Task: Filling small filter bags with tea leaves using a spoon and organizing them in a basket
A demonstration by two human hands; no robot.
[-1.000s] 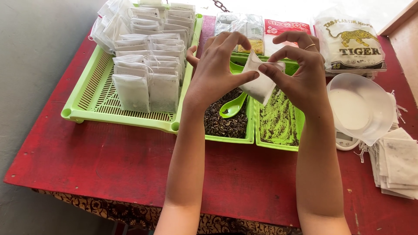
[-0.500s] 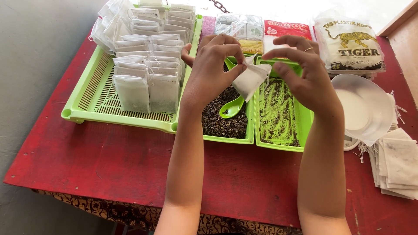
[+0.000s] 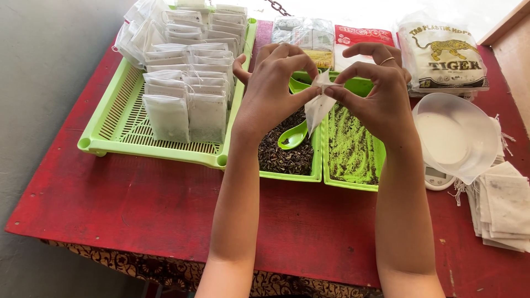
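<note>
My left hand and my right hand are raised together over two green trays, both pinching the top of a small white filter pouch that hangs between them. Under the pouch sits a green tray of dark dried leaves with a green spoon lying in it. Next to it on the right is a green tray of green powder.
A large green slatted tray at the left holds several filled white pouches. A translucent bowl sits on a small scale at the right, with a stack of empty pouches by the red table's edge. Packets lie at the back.
Both hands rose slightly and drew closer together. The pouch turned from lying across my fingers to hanging down, pinched at its top.
</note>
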